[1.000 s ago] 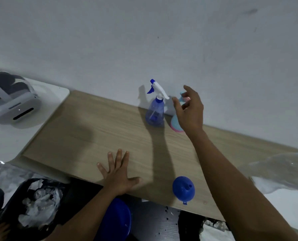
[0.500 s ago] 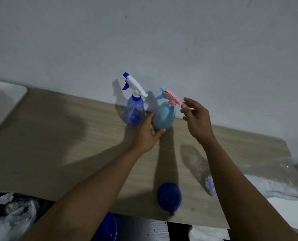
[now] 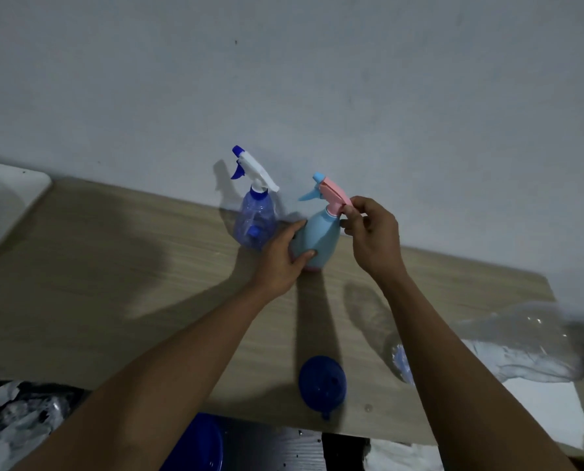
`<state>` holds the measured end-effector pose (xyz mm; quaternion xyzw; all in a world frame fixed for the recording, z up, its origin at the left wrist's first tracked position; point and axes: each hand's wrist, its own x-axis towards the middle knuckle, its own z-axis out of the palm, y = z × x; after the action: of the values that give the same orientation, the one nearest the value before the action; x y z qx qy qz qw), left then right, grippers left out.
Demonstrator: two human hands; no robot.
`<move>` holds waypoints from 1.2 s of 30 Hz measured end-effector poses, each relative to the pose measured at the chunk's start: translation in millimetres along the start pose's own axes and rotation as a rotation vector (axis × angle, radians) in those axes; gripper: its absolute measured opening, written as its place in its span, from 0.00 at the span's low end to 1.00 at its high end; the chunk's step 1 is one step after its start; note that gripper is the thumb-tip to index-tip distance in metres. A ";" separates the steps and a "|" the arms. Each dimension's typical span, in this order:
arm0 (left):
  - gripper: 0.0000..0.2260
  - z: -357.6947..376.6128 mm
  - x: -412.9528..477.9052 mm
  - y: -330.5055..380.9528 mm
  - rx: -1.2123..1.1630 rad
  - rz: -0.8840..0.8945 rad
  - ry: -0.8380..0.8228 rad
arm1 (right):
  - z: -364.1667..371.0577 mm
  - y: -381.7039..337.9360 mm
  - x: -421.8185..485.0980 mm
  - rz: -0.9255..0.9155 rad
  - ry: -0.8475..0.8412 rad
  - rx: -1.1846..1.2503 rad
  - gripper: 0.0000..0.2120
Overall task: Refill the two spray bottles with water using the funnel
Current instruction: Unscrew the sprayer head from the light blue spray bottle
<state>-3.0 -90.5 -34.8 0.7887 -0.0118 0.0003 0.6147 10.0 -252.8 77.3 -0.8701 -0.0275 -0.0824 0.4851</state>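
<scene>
Close to me, at 6 o'clock, I see a blue tub [image 3: 198, 447] under the front edge of the table [image 3: 113, 283]. On the table, just past that edge, lies the blue funnel [image 3: 322, 382]. Its little tab points to 6 o'clock. I cannot tell if its wide side is up or down. At 3 o'clock a clear bottle [image 3: 508, 345] lies on its side, its long way going left to right, partly behind the right arm.

Further back, near the middle, the light blue spray bottle [image 3: 321, 236] stands up straight on the table. The left hand [image 3: 280, 260] is wrapped round its fat lower part from the 9 o'clock side, thumb in front. The right hand [image 3: 372, 232] pinches the back end of the pink spray head [image 3: 333, 193] with its fingertips. The nose of that head points to 10 o'clock.

Just beside it, at its 10 o'clock, the dark blue spray bottle [image 3: 255, 222] stands up straight too, and its nose also points to 10 o'clock. Behind both is the wall [image 3: 318, 79].
</scene>
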 end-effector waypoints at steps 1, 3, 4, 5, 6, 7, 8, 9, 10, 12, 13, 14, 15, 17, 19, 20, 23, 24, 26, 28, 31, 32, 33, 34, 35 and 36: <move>0.30 -3.8 -9.2 10.1 -0.025 0.024 -0.003 | -7.1 -9.9 -4.9 -0.003 0.002 0.002 0.07; 0.30 -11.9 -29.4 31.2 -0.084 0.075 -0.036 | -24.9 -33.5 -14.5 -0.024 -0.002 -0.001 0.07; 0.31 -16.6 -40.9 43.1 -0.117 0.083 -0.065 | -35.0 -46.3 -19.6 -0.032 -0.005 0.005 0.08; 0.32 -21.4 -53.5 55.7 -0.142 0.089 -0.097 | -45.8 -59.6 -25.0 -0.036 -0.010 0.013 0.09; 0.33 -26.3 -65.4 68.5 -0.164 0.104 -0.124 | -56.7 -73.3 -30.2 -0.035 -0.014 0.020 0.10; 0.34 -30.8 -77.0 80.9 -0.172 0.125 -0.145 | -67.4 -87.0 -35.9 -0.030 -0.019 0.031 0.11; 0.35 -35.0 -88.5 93.7 -0.189 0.144 -0.167 | -77.7 -100.0 -42.2 -0.025 -0.025 0.052 0.12; 0.36 -38.6 -98.7 106.4 -0.200 0.157 -0.187 | -87.5 -112.5 -48.9 -0.020 -0.031 0.081 0.12; 0.37 -41.6 -108.2 118.7 -0.211 0.169 -0.206 | -96.3 -124.5 -56.1 -0.017 -0.036 0.114 0.12; 0.39 -46.7 -127.5 144.7 -0.218 0.202 -0.232 | -111.7 -146.2 -71.5 -0.030 -0.035 0.174 0.11; 0.40 -48.6 -136.8 156.5 -0.209 0.224 -0.240 | -117.9 -155.2 -79.6 -0.048 -0.025 0.200 0.10; 0.40 -50.3 -145.5 166.5 -0.203 0.247 -0.247 | -122.9 -163.2 -88.2 -0.072 -0.012 0.226 0.09; 0.40 -51.6 -153.4 174.4 -0.199 0.262 -0.250 | -127.6 -169.9 -97.2 -0.101 -0.005 0.252 0.08; 0.40 -55.1 -168.4 185.9 -0.196 0.277 -0.235 | -134.2 -178.9 -114.5 -0.172 -0.037 0.301 0.05; 0.39 -58.9 -182.7 193.3 -0.186 0.294 -0.218 | -138.1 -184.5 -129.9 -0.240 -0.105 0.288 0.03; 0.39 -60.5 -189.2 196.6 -0.177 0.307 -0.216 | -138.7 -186.7 -136.2 -0.256 -0.121 0.266 0.04; 0.39 -63.4 -204.8 204.6 -0.158 0.345 -0.209 | -136.9 -194.1 -152.7 -0.237 -0.055 0.315 0.06; 0.39 -63.5 -208.9 207.7 -0.154 0.347 -0.207 | -135.5 -196.5 -157.2 -0.230 -0.014 0.342 0.05; 0.41 -62.7 -216.9 215.7 -0.147 0.343 -0.199 | -132.3 -201.5 -164.7 -0.227 0.056 0.365 0.04; 0.43 -62.0 -222.8 221.3 -0.123 0.342 -0.196 | -129.5 -205.9 -170.0 -0.233 0.117 0.374 0.06; 0.44 -62.4 -227.7 222.5 -0.106 0.341 -0.202 | -129.6 -208.7 -174.7 -0.222 0.160 0.401 0.08; 0.45 -63.2 -229.1 221.9 -0.106 0.338 -0.201 | -129.9 -208.6 -175.6 -0.215 0.152 0.409 0.07; 0.44 -64.3 -230.7 221.8 -0.111 0.337 -0.201 | -130.8 -207.8 -176.7 -0.206 0.138 0.425 0.06; 0.44 -65.2 -232.2 222.0 -0.119 0.341 -0.205 | -131.9 -206.7 -177.6 -0.199 0.120 0.452 0.05; 0.44 -66.3 -233.7 222.7 -0.126 0.346 -0.210 | -133.2 -205.9 -178.5 -0.196 0.100 0.480 0.04; 0.43 -67.5 -235.1 223.7 -0.130 0.349 -0.216 | -134.4 -205.3 -179.2 -0.196 0.080 0.502 0.03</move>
<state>-241.3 -75.4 195.0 0.7288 -0.2139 0.0214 0.6501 -208.5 -252.7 288.5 -0.7119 -0.1118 -0.1537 0.6760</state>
